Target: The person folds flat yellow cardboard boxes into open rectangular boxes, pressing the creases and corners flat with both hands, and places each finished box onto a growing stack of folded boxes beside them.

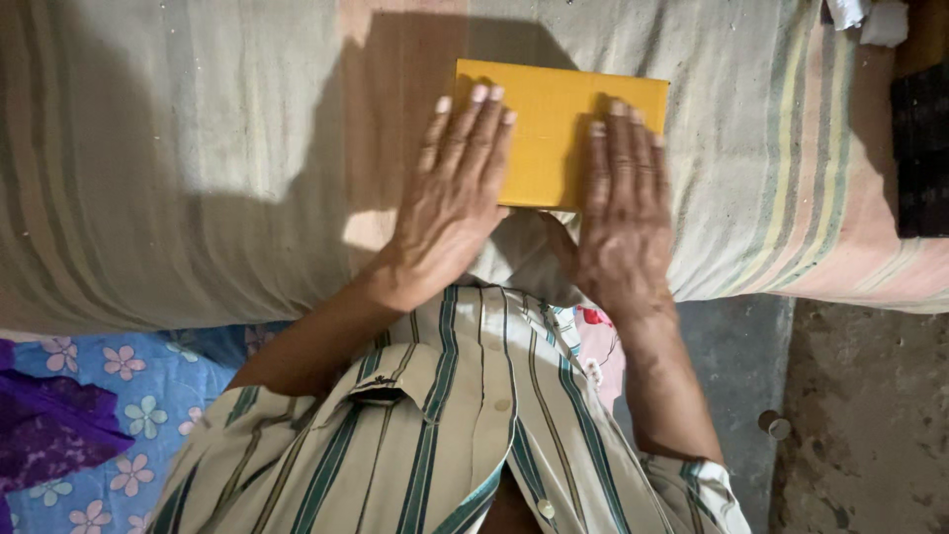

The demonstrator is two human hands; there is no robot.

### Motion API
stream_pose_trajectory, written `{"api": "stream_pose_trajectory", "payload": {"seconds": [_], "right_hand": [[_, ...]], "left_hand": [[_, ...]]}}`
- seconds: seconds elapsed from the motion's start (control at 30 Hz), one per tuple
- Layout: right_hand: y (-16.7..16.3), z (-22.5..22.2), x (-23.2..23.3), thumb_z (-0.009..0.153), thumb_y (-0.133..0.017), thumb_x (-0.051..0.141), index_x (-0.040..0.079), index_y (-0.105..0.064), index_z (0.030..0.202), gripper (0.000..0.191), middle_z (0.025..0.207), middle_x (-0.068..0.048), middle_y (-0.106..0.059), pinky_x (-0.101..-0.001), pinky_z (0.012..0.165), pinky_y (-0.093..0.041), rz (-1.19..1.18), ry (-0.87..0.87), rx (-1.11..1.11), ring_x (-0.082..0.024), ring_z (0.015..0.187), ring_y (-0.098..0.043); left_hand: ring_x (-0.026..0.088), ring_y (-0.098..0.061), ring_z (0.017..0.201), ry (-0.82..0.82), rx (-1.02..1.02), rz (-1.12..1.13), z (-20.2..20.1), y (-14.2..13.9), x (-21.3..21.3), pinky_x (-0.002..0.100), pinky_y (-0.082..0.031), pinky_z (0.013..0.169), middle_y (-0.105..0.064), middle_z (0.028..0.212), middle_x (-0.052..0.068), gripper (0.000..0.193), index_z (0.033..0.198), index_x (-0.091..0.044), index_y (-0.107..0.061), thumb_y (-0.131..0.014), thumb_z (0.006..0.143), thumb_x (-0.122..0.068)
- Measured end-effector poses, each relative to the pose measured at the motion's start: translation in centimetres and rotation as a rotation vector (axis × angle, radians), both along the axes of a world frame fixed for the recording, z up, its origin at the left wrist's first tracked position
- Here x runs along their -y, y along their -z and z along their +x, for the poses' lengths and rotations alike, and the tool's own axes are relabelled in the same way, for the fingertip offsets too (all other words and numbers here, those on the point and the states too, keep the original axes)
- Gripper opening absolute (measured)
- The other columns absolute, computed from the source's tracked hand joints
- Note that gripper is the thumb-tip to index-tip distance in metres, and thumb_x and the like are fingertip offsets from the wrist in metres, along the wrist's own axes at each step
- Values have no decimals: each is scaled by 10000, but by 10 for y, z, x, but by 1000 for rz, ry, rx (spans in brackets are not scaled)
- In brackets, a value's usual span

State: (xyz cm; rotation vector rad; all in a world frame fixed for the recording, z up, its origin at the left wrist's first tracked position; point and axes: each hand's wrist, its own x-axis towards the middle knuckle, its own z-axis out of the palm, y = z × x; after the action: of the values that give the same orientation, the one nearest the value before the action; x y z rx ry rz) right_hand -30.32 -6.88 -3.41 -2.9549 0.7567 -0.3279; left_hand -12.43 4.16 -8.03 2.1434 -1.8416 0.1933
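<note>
A flat yellow cardboard packet point(549, 129) lies on a striped bedsheet point(198, 148) in front of me. My left hand point(455, 188) rests palm down with its fingers spread over the packet's left part. My right hand point(623, 208) lies flat on the packet's right part, fingers together and pointing away from me. Both hands press on the packet without gripping it. My striped shirt point(445, 425) fills the lower middle of the view.
A blue floral cloth point(119, 396) and a purple cloth point(49, 435) lie at the lower left. Rough grey floor point(860, 415) shows at the lower right. A dark object point(919, 148) sits at the bed's right edge, white bits point(870, 15) above it.
</note>
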Motion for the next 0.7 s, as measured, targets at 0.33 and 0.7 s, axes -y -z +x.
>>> {"api": "stream_pose_trajectory", "payload": {"seconds": [0.33,0.7], "right_hand": [[2,33,25,1145,-398,360,-138,-403,1545,639,1628,-351,-346,-591,1288,-166,16,156,-7,-497,1550,-286],[-6,43,31,1130,-392,429,-87,-281,1615,717,1645,-403,-142,-708,1193,-3,32,342,-134,-546,1521,-28]], "left_hand": [[385,-150,1599,-98,-293,52,3,-3,49,600,-57,1297,-198,1694,243,723,1590,76,-312,-460,1121,-453],[437,-52,1565,-264,-328,124,11,-10,47,673,-17,1244,-126,1677,291,711,1589,5,-296,-514,1073,-432]]}}
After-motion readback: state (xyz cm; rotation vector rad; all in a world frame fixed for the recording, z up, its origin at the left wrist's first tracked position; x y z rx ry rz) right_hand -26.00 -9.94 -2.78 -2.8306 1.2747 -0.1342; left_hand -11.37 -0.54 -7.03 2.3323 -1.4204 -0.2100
